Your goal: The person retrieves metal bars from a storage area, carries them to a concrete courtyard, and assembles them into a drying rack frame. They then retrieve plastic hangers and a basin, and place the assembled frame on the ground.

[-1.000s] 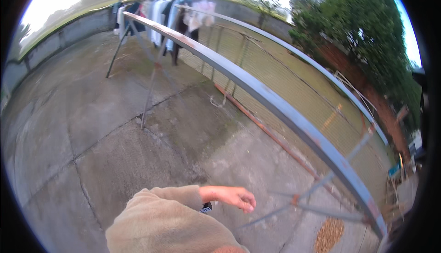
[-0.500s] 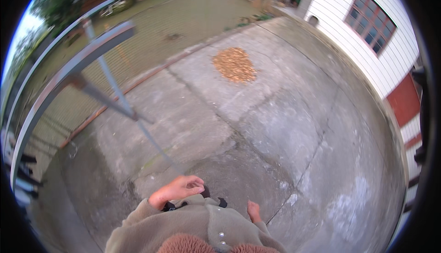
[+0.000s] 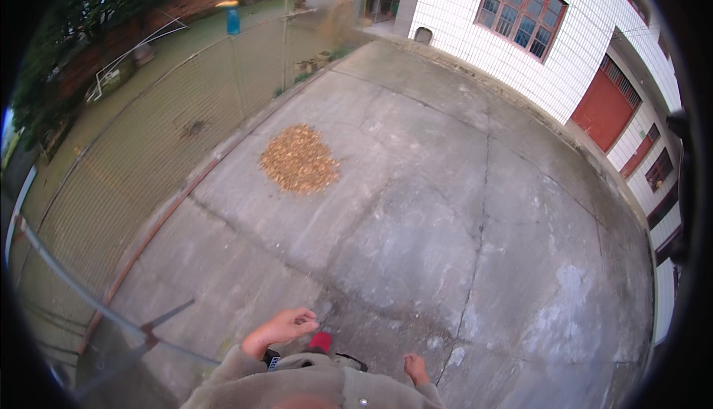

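Note:
My left hand point(image 3: 292, 324) is held out in front of my body at the lower middle, its fingers loosely bent and a little apart, with nothing in them. Lower and to the right, my right hand point(image 3: 415, 368) hangs beside me with the fingers curled in; nothing shows in it. Neither hand touches anything. A red shoe tip point(image 3: 320, 342) shows below my left hand. Ahead on the concrete yard point(image 3: 416, 238) lies a spread heap of yellow-brown pieces point(image 3: 299, 159), too small to tell their kind.
A wire mesh fence point(image 3: 178, 134) edges the yard on the left, with greenish ground beyond. At the lower left stands a metal pole frame point(image 3: 89, 294). A white tiled building point(image 3: 453, 8) with a barred window point(image 3: 522, 9) and red door point(image 3: 605, 104) lines the right.
My view has swung right and forward. The heap now looks nearer and further left, and the metal frame has slid down to the lower left. My red shoe has come into sight.

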### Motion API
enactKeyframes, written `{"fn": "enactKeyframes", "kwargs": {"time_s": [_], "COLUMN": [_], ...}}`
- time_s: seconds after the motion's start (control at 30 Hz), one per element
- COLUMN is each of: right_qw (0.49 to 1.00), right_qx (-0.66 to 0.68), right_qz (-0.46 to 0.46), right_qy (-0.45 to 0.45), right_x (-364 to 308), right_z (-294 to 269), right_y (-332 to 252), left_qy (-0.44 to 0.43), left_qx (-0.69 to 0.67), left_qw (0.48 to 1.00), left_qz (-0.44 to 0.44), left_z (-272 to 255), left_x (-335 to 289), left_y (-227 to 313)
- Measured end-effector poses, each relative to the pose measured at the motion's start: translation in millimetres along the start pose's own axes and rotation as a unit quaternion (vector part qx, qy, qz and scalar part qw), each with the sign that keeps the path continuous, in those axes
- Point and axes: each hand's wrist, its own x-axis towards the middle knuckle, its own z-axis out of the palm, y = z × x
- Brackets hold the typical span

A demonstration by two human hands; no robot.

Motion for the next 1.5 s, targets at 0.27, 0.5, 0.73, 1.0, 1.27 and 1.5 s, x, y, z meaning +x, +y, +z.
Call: {"fn": "enactKeyframes", "kwargs": {"time_s": [0.27,0.5,0.73,1.0,1.27,1.5], "right_qw": [0.950,0.963,0.989,0.983,0.952,0.944], "right_qx": [0.019,-0.137,0.035,0.150,0.132,0.065], "right_qz": [0.283,0.154,0.135,0.090,0.255,0.271], "right_qy": [-0.132,-0.175,-0.043,-0.061,-0.110,-0.178], "right_x": [109,284,654,1072,1295,1483], "right_z": [-75,-112,-193,-257,-286,-313], "right_y": [-4,72,59,-78,-100,-130], "left_qy": [-0.058,-0.059,0.070,-0.053,-0.006,0.241], "left_qx": [0.060,0.077,0.348,0.340,0.246,0.137], "left_qw": [0.995,0.994,0.865,0.910,0.938,0.948], "left_qz": [0.050,-0.057,-0.355,-0.230,-0.244,-0.159], "left_z": [-69,-130,-244,-299,-444,-590], "left_x": [233,486,607,734,1107,1478], "left_y": [80,11,-128,-95,76,243]}}
